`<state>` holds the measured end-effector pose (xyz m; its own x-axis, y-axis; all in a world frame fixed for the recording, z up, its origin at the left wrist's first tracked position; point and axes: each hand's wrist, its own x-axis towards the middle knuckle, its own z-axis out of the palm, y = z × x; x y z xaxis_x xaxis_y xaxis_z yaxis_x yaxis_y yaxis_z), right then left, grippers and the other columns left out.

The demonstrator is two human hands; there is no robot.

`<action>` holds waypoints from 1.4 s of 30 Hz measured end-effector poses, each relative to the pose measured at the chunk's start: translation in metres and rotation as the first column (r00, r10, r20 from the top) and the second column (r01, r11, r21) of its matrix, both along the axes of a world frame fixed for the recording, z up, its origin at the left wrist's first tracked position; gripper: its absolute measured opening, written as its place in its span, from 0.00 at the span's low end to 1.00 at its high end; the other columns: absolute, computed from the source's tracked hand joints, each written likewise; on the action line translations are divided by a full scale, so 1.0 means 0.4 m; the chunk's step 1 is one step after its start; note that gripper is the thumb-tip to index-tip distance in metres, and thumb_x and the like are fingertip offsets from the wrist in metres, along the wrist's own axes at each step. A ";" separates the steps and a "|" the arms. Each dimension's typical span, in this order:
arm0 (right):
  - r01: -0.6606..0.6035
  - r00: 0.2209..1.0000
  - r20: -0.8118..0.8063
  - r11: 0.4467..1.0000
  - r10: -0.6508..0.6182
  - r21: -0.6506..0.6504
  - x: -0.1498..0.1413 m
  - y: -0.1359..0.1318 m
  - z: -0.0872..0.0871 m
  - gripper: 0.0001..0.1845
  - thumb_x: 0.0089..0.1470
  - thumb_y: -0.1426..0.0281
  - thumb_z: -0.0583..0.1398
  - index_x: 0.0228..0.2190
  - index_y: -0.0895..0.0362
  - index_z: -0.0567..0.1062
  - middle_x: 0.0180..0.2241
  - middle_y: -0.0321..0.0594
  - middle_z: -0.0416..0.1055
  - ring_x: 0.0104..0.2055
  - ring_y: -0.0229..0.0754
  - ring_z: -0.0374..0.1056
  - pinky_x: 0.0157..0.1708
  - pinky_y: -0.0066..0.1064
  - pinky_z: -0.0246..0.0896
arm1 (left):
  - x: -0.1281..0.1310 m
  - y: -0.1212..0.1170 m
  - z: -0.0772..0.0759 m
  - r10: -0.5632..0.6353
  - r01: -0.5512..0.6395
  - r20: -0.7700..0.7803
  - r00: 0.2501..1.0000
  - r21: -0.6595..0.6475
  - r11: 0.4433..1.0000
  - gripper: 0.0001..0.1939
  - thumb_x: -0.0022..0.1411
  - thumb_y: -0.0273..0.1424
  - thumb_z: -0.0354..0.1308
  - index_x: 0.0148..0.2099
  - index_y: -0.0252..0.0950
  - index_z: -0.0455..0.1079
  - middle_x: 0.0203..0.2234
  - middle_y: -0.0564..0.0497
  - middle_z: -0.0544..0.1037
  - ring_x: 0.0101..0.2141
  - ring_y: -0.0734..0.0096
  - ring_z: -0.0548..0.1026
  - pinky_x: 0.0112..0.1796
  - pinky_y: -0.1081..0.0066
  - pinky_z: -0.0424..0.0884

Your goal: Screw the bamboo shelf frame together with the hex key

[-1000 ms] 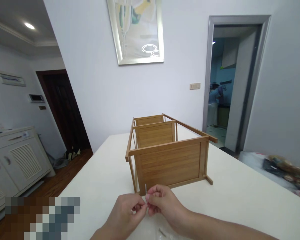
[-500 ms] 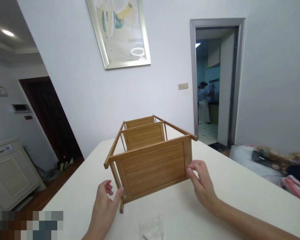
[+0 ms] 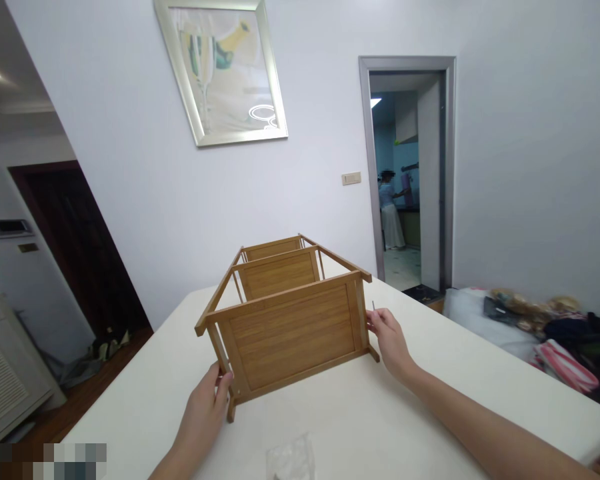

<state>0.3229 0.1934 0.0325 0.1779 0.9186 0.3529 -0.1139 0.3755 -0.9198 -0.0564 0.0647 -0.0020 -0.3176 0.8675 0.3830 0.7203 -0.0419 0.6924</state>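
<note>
A bamboo shelf rack (image 3: 290, 327) lies on its side in the middle of the white table (image 3: 480, 393). My left hand (image 3: 205, 413) has its fingers closed on the rack's near left leg. At the rack's right leg, my right hand (image 3: 387, 337) pinches a small thin metal pin (image 3: 373, 306) that sticks up from the fingers.
A clear plastic bag (image 3: 290, 460) lies on the table near its front edge. Clothes and bags (image 3: 535, 320) are piled beyond the table on the right. Another person (image 3: 390, 210) stands in the far room through the doorway. A white cabinet (image 3: 5, 373) is at the left.
One second ago both hands met in front of the rack over the pin. They have since parted to the rack's two near legs, and the view has swung right.
</note>
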 end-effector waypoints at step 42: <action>-0.491 0.782 0.559 0.825 0.276 0.281 -0.308 -0.203 0.050 0.14 0.66 0.60 0.48 0.31 0.52 0.63 0.25 0.31 0.62 0.26 0.37 0.58 0.28 0.29 0.57 | 0.257 0.023 0.314 -0.234 0.342 -0.262 0.936 0.527 0.778 0.16 0.64 0.32 0.56 0.54 0.41 0.66 0.55 0.43 0.72 0.65 0.52 0.57 0.63 0.41 0.45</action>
